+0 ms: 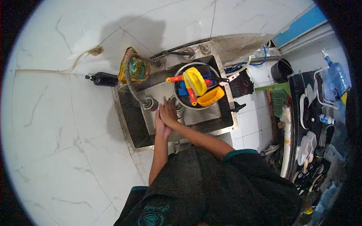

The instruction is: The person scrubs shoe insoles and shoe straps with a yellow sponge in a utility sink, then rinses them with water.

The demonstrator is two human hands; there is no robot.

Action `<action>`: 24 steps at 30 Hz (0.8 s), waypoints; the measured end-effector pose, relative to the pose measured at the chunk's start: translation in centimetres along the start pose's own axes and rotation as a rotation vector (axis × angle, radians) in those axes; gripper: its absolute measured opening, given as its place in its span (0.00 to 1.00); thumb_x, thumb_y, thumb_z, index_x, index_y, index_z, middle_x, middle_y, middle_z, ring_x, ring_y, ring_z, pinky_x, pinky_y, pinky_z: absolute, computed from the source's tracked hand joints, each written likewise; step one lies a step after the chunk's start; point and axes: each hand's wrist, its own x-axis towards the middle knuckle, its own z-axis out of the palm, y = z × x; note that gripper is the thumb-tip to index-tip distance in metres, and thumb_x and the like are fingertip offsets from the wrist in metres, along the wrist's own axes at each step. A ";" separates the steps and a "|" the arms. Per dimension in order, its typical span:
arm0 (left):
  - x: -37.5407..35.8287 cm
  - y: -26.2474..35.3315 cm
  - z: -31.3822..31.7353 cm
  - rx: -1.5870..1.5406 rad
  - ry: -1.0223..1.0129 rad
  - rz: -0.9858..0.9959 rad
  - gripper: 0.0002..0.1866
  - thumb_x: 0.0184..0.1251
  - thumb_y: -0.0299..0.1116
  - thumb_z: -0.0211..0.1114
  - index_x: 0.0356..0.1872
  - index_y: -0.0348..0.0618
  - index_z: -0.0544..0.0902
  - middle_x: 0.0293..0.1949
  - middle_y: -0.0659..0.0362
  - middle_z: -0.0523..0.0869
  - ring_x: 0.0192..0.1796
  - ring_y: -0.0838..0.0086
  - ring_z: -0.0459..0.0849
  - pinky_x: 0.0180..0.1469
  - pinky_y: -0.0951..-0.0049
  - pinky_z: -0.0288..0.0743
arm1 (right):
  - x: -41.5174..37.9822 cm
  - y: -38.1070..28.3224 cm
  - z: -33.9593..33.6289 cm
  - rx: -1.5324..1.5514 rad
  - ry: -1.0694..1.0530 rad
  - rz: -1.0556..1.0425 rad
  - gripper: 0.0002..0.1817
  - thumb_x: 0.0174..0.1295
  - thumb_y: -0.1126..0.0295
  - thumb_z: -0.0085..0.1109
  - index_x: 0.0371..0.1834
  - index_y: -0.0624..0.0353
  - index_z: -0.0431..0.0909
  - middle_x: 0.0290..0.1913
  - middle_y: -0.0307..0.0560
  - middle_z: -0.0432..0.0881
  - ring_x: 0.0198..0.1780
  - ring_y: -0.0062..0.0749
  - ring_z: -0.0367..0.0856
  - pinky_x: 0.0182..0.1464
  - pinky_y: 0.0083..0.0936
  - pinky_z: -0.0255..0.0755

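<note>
My left hand (160,127) and my right hand (168,113) are pressed together palm to palm over the steel sink (132,124), with the fingers stretched out. Neither hand holds anything. They sit just below the flexible faucet head (150,104), which hangs over the basin. To the right of my hands a round metal bowl (180,71) rests in the sink. It holds a yellow brush (196,80), an orange scoop (210,96) and blue and red plastic pieces.
A yellow-green packet (134,70) leans at the sink's back left, with a black bottle-like object (104,79) on the white tile wall beside it. On the right are a black bucket (281,70), a green basket (279,101), a water bottle (337,77) and a rack of footwear (311,124).
</note>
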 end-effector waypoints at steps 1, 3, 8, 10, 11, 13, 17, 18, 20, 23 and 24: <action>-0.3 -0.5 -0.7 0.006 0.054 0.064 0.30 0.73 0.52 0.41 0.69 0.45 0.60 0.68 0.56 0.65 0.65 0.60 0.67 0.66 0.50 0.60 | -0.1 -0.4 -0.6 -0.070 -0.006 0.027 0.32 0.68 0.50 0.40 0.69 0.59 0.59 0.68 0.60 0.61 0.69 0.54 0.60 0.68 0.48 0.55; 0.4 0.7 -3.0 0.036 0.141 0.195 0.28 0.74 0.52 0.41 0.68 0.47 0.63 0.66 0.57 0.68 0.64 0.62 0.68 0.64 0.56 0.62 | -1.4 -2.8 1.3 -0.041 0.032 0.131 0.32 0.67 0.50 0.40 0.68 0.61 0.60 0.69 0.60 0.59 0.69 0.53 0.58 0.68 0.51 0.54; 0.5 0.1 4.2 0.060 -0.040 0.151 0.29 0.70 0.54 0.44 0.67 0.53 0.64 0.68 0.55 0.67 0.67 0.53 0.64 0.68 0.46 0.53 | 0.5 -0.8 -5.8 -0.043 -0.355 -0.203 0.30 0.68 0.54 0.42 0.68 0.60 0.58 0.66 0.54 0.62 0.65 0.47 0.62 0.66 0.41 0.57; 0.9 0.6 1.0 0.008 0.063 0.092 0.24 0.70 0.52 0.45 0.58 0.48 0.71 0.63 0.54 0.72 0.65 0.52 0.67 0.67 0.46 0.58 | -2.2 -0.9 -6.9 -0.005 -0.481 -0.427 0.28 0.67 0.56 0.45 0.65 0.62 0.63 0.61 0.56 0.68 0.59 0.47 0.68 0.62 0.43 0.62; 0.1 0.9 2.6 -0.091 0.319 0.110 0.22 0.69 0.51 0.46 0.52 0.47 0.75 0.62 0.54 0.73 0.63 0.53 0.70 0.65 0.46 0.61 | -3.6 -0.6 -7.6 0.020 -0.618 -0.531 0.27 0.66 0.57 0.47 0.63 0.62 0.65 0.59 0.57 0.71 0.57 0.47 0.71 0.60 0.44 0.64; 1.8 1.5 -3.5 -0.043 0.063 0.187 0.16 0.68 0.45 0.52 0.44 0.46 0.78 0.51 0.55 0.80 0.55 0.57 0.77 0.60 0.49 0.68 | -5.9 -0.3 -12.4 0.134 -0.807 -0.670 0.25 0.65 0.59 0.51 0.60 0.63 0.70 0.54 0.59 0.77 0.52 0.46 0.76 0.56 0.46 0.69; 2.2 1.1 -3.3 -0.317 0.380 0.144 0.13 0.66 0.42 0.54 0.42 0.45 0.78 0.31 0.61 0.82 0.27 0.72 0.80 0.31 0.73 0.78 | -6.8 1.7 -36.7 0.483 -0.062 -0.935 0.14 0.61 0.65 0.59 0.47 0.60 0.80 0.39 0.46 0.84 0.37 0.32 0.82 0.41 0.26 0.76; 2.4 0.7 -3.7 -0.273 0.362 0.179 0.12 0.65 0.42 0.54 0.41 0.45 0.78 0.29 0.62 0.81 0.26 0.72 0.79 0.29 0.75 0.77 | -6.8 0.8 -45.7 0.131 0.332 -0.710 0.12 0.64 0.66 0.52 0.42 0.62 0.80 0.36 0.49 0.84 0.38 0.34 0.83 0.43 0.35 0.75; 3.0 0.2 -4.2 -0.189 0.332 0.258 0.11 0.64 0.41 0.56 0.37 0.46 0.77 0.27 0.63 0.78 0.24 0.73 0.76 0.24 0.77 0.74 | -6.7 -0.8 -60.9 0.149 0.999 -0.495 0.19 0.61 0.65 0.58 0.54 0.61 0.77 0.35 0.48 0.84 0.34 0.33 0.82 0.40 0.27 0.76; -8.8 0.4 15.8 1.244 0.483 0.334 0.46 0.56 0.39 0.69 0.72 0.42 0.52 0.72 0.50 0.56 0.73 0.57 0.53 0.74 0.67 0.49 | -3.7 -2.0 -77.1 -0.372 1.596 -0.750 0.30 0.64 0.63 0.53 0.67 0.64 0.61 0.57 0.60 0.74 0.57 0.49 0.74 0.57 0.34 0.68; -12.1 0.1 22.8 1.630 0.457 0.285 0.49 0.52 0.40 0.72 0.72 0.41 0.52 0.71 0.47 0.59 0.71 0.56 0.57 0.73 0.65 0.52 | -2.7 -2.3 -80.1 -0.509 1.714 -0.792 0.34 0.65 0.61 0.53 0.70 0.67 0.55 0.66 0.62 0.67 0.66 0.53 0.66 0.64 0.36 0.62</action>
